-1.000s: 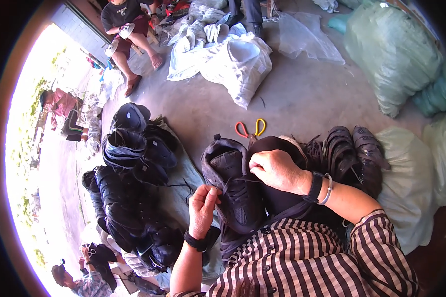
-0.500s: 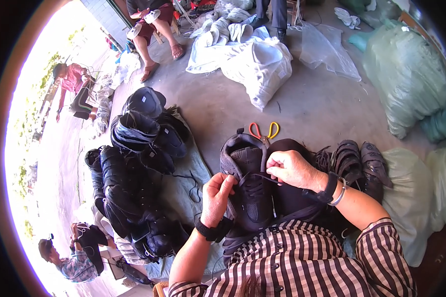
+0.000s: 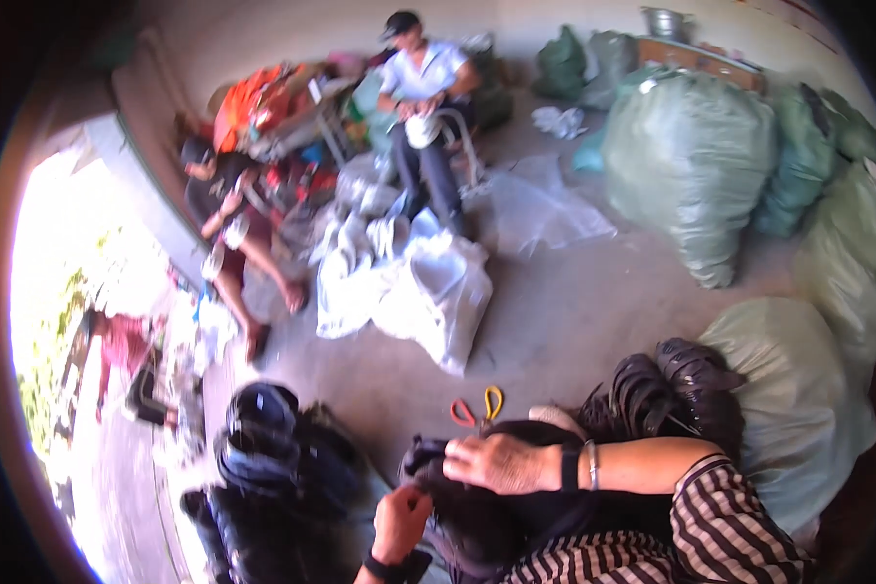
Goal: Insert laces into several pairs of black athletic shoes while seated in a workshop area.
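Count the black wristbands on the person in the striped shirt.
2. One black wristband is behind the right hand, next to a shiny silver bangle; the other black wristband is behind the left hand, near the lower picture edge. More may be hidden.

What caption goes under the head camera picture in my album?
Left hand and right hand at a dark sneaker, with red-and-yellow-handled scissors just beyond.

Beyond the hands (image 3: 499, 462), bare floor (image 3: 555, 321) gave open passage across the frame's centre, though red-and-yellow handles (image 3: 488, 421) stood just above them. Stacked dark shoes (image 3: 273, 467) blocked the lower left, a white sack (image 3: 404, 297) the upper centre; strappy shoes (image 3: 639, 394) and a pale sack (image 3: 788, 389) closed the lower right.
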